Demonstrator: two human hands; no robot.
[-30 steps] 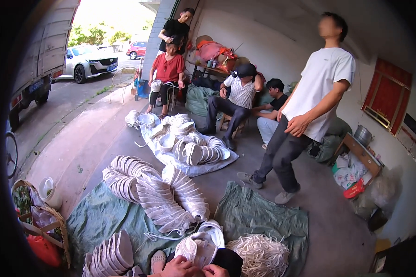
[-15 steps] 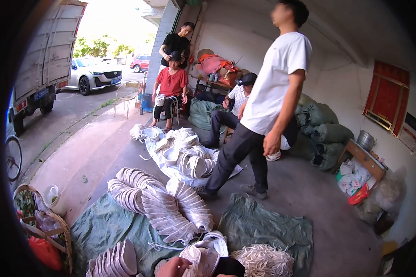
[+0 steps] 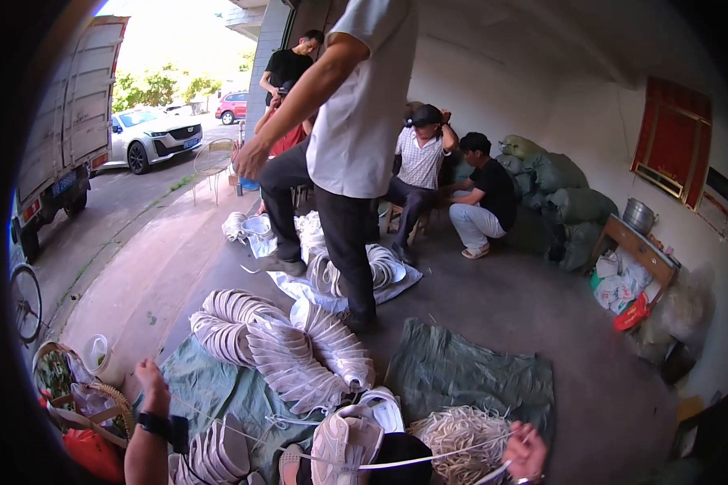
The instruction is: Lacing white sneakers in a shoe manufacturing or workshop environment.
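Note:
My left hand [image 3: 154, 386], with a dark watch on its wrist, is raised at the lower left, its fingers closed on one end of a white shoelace. Out at the lower right, my right hand [image 3: 526, 450] is also closed, gripping the other stretch of the shoelace [image 3: 429, 460]. Between them the lace runs across a pale beige-white shoe [image 3: 346, 447] at the bottom centre. Beside the shoe lies a dark rounded shape [image 3: 403, 459] that I cannot make out. A heap of white shoelaces [image 3: 459, 440] lies just left of my right hand.
Rows of white shoe uppers [image 3: 283, 356] lie on a green tarp [image 3: 202, 376], with another stack [image 3: 222, 449] near my left forearm. A person in a white shirt [image 3: 360, 129] steps across a white sheet of shoes. Others sit or crouch behind. Baskets [image 3: 81, 404] stand left.
My hands have spread wide apart from the shoe, drawing the shoelace out between them. The person in the white shirt has stepped leftward, uncovering a crouching person in black.

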